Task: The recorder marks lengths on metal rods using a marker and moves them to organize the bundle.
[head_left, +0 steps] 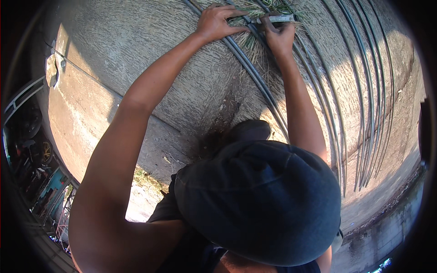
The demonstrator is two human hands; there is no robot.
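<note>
My left hand lies over a bundle of long grey metal rods near the top of the view. Its thumb and fingers are stretched apart across them. Close by on the right, my right hand is closed around a white marker-like stick with print on its barrel. The stick's narrow end points left toward the rods, between the two hands; whether it touches them I cannot tell. Tufts of cut grass lie around and beneath the rods there.
More long rods run over the rough concrete floor on the right. A dark rounded cloth cap covers the lower middle. At the left edge stand dark clutter and a teal item; a low concrete wall curves at lower right.
</note>
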